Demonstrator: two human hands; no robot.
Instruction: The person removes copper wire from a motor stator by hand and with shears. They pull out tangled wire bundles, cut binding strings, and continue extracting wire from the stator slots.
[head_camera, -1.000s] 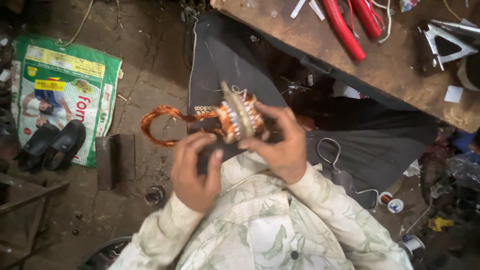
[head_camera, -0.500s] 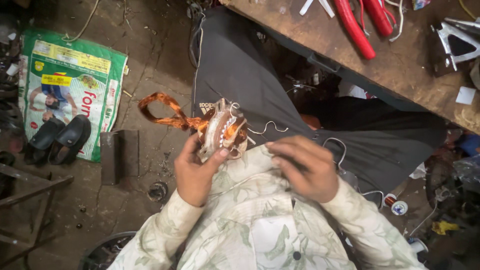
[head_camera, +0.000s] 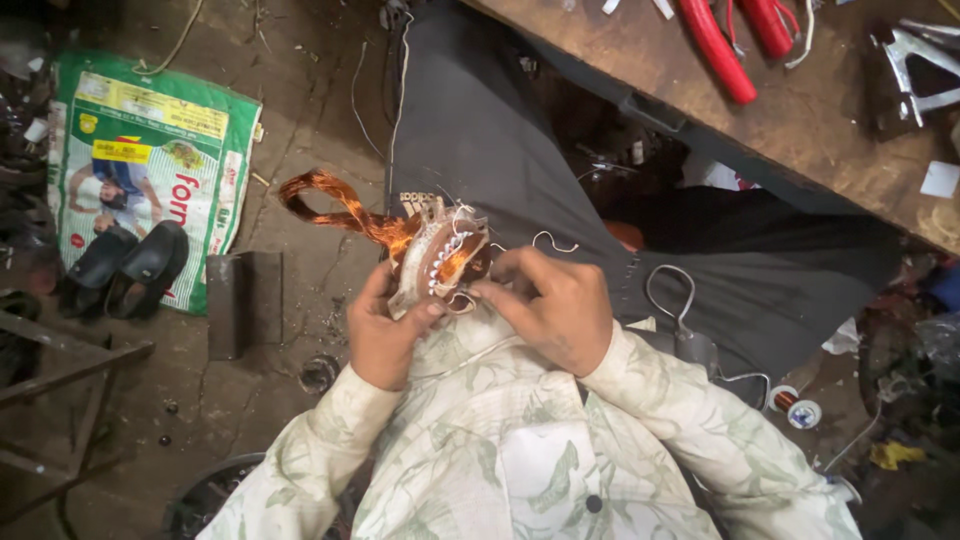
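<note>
Dirt floor (head_camera: 300, 90), wooden bench (head_camera: 800, 110) at top right. Over the lap, left hand (head_camera: 385, 335) fingers grip the motor coil (head_camera: 440, 262); right hand (head_camera: 550, 305) fingers pinch its white wire (head_camera: 465, 215).

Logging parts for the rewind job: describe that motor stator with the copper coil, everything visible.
The stator is a small round laminated metal core, pale grey, with a row of slot teeth along its rim. Shiny orange-copper wire fills its middle, and a looped bundle of the same copper wire trails out to the upper left. Thin white leads curl from it. It is held tilted above the lap: the left hand cradles it from below, the right hand pinches at its lower edge.
</note>
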